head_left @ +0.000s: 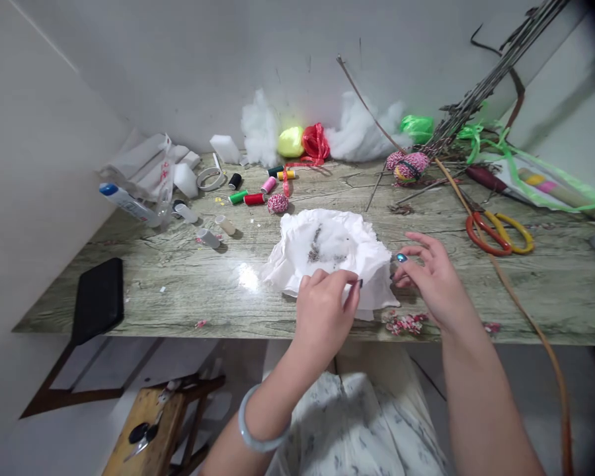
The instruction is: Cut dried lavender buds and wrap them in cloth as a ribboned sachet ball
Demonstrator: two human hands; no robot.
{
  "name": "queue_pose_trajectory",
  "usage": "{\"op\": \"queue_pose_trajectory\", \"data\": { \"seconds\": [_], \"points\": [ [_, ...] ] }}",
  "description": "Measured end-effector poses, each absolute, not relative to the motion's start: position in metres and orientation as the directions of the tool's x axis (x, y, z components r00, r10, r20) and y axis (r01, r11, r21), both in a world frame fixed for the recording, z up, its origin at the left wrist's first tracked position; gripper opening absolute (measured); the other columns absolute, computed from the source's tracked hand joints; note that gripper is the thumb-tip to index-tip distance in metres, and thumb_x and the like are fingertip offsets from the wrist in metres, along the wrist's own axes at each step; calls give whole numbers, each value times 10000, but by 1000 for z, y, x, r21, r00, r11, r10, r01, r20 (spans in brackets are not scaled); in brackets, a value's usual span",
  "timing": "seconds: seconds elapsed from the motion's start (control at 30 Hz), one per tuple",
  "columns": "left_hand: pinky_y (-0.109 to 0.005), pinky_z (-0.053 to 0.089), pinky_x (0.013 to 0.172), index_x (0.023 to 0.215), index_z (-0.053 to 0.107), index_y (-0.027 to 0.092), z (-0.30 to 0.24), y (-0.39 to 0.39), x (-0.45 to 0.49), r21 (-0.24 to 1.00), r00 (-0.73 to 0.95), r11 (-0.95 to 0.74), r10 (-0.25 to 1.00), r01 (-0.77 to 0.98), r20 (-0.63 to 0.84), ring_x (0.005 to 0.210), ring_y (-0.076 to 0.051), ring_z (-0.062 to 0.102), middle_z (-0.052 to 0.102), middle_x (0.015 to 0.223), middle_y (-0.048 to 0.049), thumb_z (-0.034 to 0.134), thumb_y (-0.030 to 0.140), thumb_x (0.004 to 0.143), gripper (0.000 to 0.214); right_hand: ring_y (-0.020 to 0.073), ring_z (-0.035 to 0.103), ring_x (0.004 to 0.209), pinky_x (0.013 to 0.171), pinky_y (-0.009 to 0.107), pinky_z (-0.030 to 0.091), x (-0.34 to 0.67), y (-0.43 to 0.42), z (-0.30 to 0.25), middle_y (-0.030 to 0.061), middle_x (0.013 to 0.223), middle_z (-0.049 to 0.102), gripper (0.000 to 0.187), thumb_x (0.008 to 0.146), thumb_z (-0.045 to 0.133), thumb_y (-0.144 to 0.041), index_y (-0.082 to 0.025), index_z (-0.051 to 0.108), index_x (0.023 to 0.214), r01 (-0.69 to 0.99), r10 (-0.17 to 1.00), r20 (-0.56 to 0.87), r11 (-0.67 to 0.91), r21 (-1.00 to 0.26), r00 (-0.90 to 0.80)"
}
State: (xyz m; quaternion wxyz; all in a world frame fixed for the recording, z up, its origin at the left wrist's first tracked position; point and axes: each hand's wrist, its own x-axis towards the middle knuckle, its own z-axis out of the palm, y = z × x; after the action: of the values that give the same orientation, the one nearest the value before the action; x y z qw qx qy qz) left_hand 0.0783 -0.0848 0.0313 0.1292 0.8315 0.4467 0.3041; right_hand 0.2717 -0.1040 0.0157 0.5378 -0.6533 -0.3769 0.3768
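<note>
A crumpled white tissue (327, 254) lies spread on the wood-grain table (178, 277), with dark crumbs in its middle. My left hand (324, 311) pinches the tissue's near edge between thumb and fingers. My right hand (429, 277) rests at the tissue's right edge, fingers curled loosely and apart, fingertips touching the paper. A small heap of red and white string scraps (405, 323) sits at the table's front edge between my hands.
Thread spools (252, 197) and a string ball (277, 203) lie behind the tissue. Orange scissors (498, 233) lie right, by a long twig (515, 297) and branches. A black phone (98, 299) rests front left. Stuffing (361, 135) lines the wall. A wooden stool (153, 430) stands below.
</note>
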Motion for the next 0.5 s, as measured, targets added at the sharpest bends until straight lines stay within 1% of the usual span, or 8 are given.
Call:
{"op": "queue_pose_trajectory", "data": {
  "seconds": [0.07, 0.13, 0.2, 0.27, 0.3, 0.33, 0.4, 0.5],
  "points": [
    [-317, 372, 698, 902, 594, 210, 35, -82, 76, 545, 366, -517, 855, 660, 368, 689, -149, 567, 663, 748, 4, 542, 210, 883, 56, 115, 582, 611, 560, 278, 532, 274, -107, 12, 36, 1027, 551, 534, 747, 619, -375, -272, 424, 1234, 122, 901, -70, -135, -983, 429],
    [-314, 380, 716, 916, 583, 205, 38, -80, 73, 555, 338, -499, 865, 665, 372, 688, -142, 579, 663, 754, 7, 534, 210, 887, 57, 125, 598, 648, 589, 290, 549, 276, -111, 9, 41, 1015, 560, 520, 762, 611, -373, -260, 429, 1236, 176, 909, -59, -143, -974, 412],
    [-308, 379, 714, 924, 574, 202, 38, -80, 71, 523, 344, -526, 845, 671, 409, 717, -147, 594, 662, 761, 2, 523, 193, 886, 64, 161, 625, 774, 658, 311, 563, 278, -115, 5, 62, 1037, 573, 515, 772, 606, -375, -250, 434, 1241, 244, 909, -28, -141, -960, 416],
    [-301, 379, 700, 922, 560, 200, 34, -82, 68, 461, 413, -598, 795, 655, 444, 766, -159, 606, 666, 782, -6, 509, 165, 880, 75, 196, 624, 919, 748, 340, 563, 280, -118, 2, 94, 1109, 580, 539, 770, 616, -378, -246, 427, 1257, 287, 898, 10, -131, -949, 441],
    [-298, 383, 694, 922, 550, 199, 31, -84, 66, 429, 461, -638, 765, 639, 451, 780, -163, 610, 666, 788, -9, 500, 154, 878, 80, 201, 625, 941, 777, 353, 559, 280, -119, 1, 106, 1148, 577, 564, 768, 622, -383, -247, 412, 1274, 285, 897, 8, -132, -949, 443],
    [-295, 390, 688, 923, 536, 197, 27, -87, 64, 403, 503, -669, 739, 624, 449, 776, -165, 611, 664, 789, -11, 488, 144, 877, 85, 199, 635, 919, 782, 363, 560, 280, -120, 0, 113, 1173, 575, 598, 767, 627, -392, -249, 390, 1297, 269, 903, -16, -145, -952, 430],
    [-289, 409, 673, 939, 506, 195, 20, -92, 61, 377, 540, -687, 724, 621, 430, 732, -165, 607, 655, 774, -13, 461, 139, 879, 93, 184, 659, 792, 718, 361, 574, 277, -120, 0, 111, 1135, 599, 683, 763, 632, -418, -248, 328, 1351, 209, 923, -118, -206, -956, 367],
    [-271, 412, 600, 961, 461, 198, 12, -99, 56, 400, 485, -615, 785, 679, 385, 650, -172, 597, 630, 730, -14, 418, 149, 889, 97, 167, 639, 623, 574, 330, 562, 268, -118, 0, 81, 998, 648, 786, 754, 629, -430, -239, 238, 1409, 157, 937, -231, -278, -948, 263]
  ]
}}
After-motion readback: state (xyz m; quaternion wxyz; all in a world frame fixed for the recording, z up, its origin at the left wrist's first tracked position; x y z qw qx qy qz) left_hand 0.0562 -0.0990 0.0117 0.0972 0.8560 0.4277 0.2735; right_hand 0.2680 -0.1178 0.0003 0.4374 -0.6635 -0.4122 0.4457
